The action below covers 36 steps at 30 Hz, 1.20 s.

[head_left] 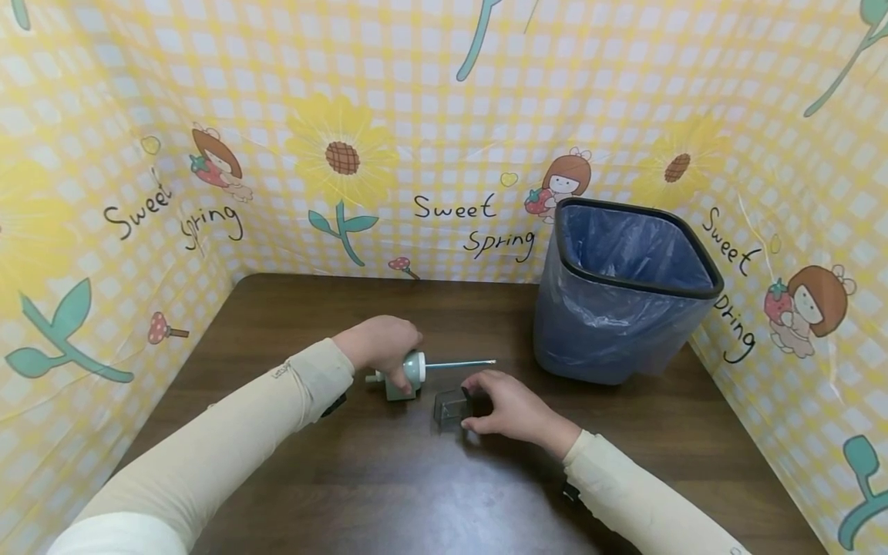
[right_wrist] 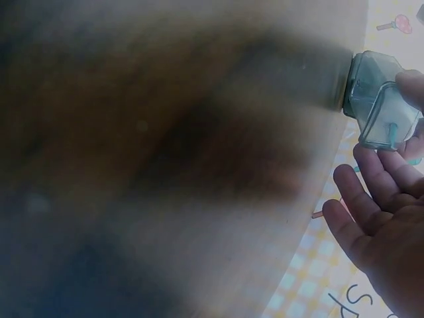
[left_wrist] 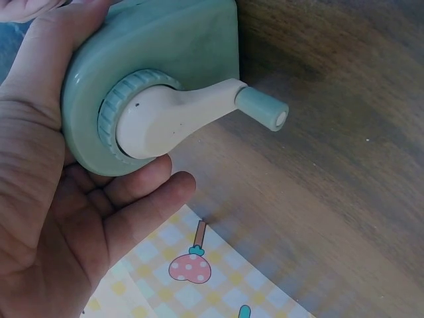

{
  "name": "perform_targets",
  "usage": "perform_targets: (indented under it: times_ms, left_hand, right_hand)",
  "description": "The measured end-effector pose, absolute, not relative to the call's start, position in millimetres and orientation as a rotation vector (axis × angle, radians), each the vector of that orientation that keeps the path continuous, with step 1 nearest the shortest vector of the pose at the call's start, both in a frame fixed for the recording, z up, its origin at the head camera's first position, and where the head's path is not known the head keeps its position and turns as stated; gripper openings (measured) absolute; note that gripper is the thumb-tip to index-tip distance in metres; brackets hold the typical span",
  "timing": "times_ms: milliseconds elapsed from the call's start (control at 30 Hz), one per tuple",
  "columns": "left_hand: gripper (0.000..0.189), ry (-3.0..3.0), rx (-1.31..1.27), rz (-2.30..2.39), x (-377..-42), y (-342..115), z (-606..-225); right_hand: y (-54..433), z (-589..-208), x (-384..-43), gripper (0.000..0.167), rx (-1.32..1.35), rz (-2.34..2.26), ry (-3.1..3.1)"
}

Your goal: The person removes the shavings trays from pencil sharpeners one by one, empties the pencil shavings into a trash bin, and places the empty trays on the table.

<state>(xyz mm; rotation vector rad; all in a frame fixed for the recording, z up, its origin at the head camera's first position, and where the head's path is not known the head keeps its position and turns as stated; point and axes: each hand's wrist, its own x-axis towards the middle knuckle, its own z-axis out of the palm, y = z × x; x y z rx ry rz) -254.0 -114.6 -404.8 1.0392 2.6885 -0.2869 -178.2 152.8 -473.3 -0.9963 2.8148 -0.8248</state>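
My left hand [head_left: 383,344] grips a mint-green crank pencil sharpener [left_wrist: 185,40], thumb and fingers around its body. Its cream crank arm [left_wrist: 165,116] ends in a green knob. A thin blue pencil [head_left: 458,363] sticks out to the right from the sharpener's white front ring in the head view. Just right of the sharpener, my right hand [head_left: 516,410] pinches a clear, smoky shavings drawer [right_wrist: 381,99] between thumb and fingers. The drawer is apart from the sharpener, low over the dark table. Whether it touches the wood I cannot tell.
A bin [head_left: 610,331] with a blue liner and black rim stands at the back right of the brown wooden table [head_left: 333,478]. Yellow checked cloth [head_left: 430,139] with printed flowers and lettering walls the table at the back and both sides.
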Motion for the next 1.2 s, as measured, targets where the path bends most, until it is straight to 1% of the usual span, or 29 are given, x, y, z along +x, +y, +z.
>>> perform_targets:
  times_ms: [167, 433, 1200]
  left_hand:
    - [0.094, 2.691, 1.033, -0.300, -254.0, -114.4, -404.3]
    - [0.095, 2.691, 1.038, -0.291, -253.8, -115.1, -403.1]
    - [0.091, 2.677, 1.034, -0.287, -253.5, -115.4, -403.0]
  right_hand:
    - [152.0, -472.3, -177.1, 0.052, -0.997, -0.775, 2.816]
    - [150.8, -473.0, -177.9, 0.052, -1.016, -0.722, 2.817]
    - [150.6, -474.0, -177.2, 0.057, -1.026, -0.572, 2.888]
